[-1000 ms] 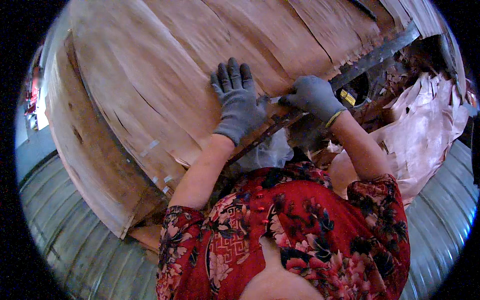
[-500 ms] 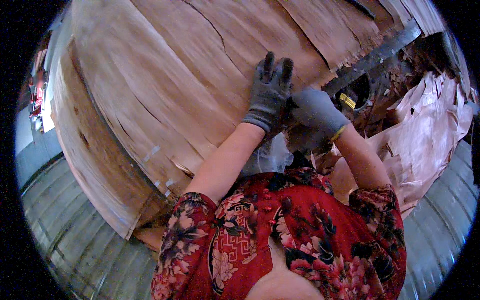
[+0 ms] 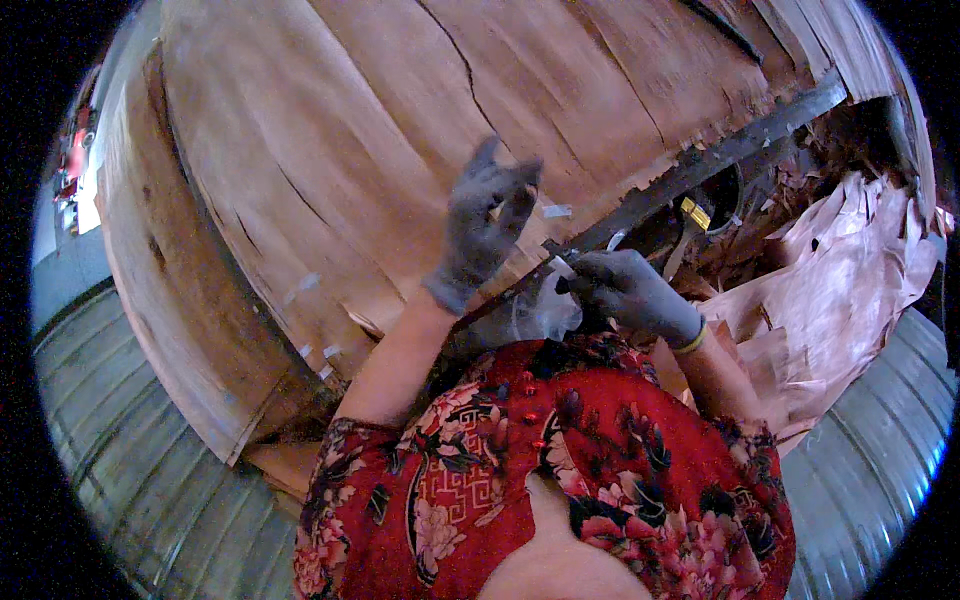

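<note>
Large thin sheets of brown wood veneer (image 3: pixel 330 150) spread out before me, with dark cracks running along the grain. My gloved left hand (image 3: pixel 482 225) is raised over the near edge of the veneer, its fingers apart and curved, slightly blurred. Just to its right, a short pale strip of tape (image 3: pixel 557 211) lies at the veneer's edge. My gloved right hand (image 3: pixel 635 292) is closed near my body, beside a small white strip (image 3: pixel 562 266). What its fingertips grip is too dark to make out. Clear crumpled plastic (image 3: pixel 548 308) hangs between my hands.
A dark metal bar (image 3: pixel 735 140) runs along the veneer's right edge. Beyond it are a small yellow object (image 3: pixel 695 213) and torn veneer scraps (image 3: pixel 840 265) in a heap. More tape pieces (image 3: pixel 303 287) dot the veneer at left. Ridged grey flooring (image 3: pixel 150 450) lies below.
My hands have parted: the left moved left and toward me, the right drew back toward my body. The tape strip at the veneer's edge has come into view.
</note>
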Demonstrator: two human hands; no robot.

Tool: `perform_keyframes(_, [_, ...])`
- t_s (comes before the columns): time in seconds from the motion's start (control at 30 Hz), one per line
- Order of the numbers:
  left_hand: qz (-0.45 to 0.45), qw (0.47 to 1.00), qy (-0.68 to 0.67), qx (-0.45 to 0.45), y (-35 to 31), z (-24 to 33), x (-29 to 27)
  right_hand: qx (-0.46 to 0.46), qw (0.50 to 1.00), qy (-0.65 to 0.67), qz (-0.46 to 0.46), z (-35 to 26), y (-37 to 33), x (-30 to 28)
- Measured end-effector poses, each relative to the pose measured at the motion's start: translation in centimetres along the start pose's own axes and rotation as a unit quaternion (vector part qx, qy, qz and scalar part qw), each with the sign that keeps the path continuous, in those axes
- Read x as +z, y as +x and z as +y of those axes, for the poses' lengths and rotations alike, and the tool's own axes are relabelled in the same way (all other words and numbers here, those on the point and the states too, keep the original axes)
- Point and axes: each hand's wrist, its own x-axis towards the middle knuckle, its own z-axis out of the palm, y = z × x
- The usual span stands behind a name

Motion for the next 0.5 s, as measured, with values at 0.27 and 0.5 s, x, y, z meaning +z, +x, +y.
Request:
perform_keyframes(0.27, [-0.213, 0.952, -0.072, -0.209, -4.1, 2.5, -2.0, -0.088, 0.970, -0.204, -0.101, -1.4, 3.4, -0.2])
perform_keyframes(0.5, [-0.109, 0.980, 0.005, -0.165, -4.4, 1.4, -1.2, 0.024, 0.991, -0.075, -0.106, 1.0, 4.0, -2.1])
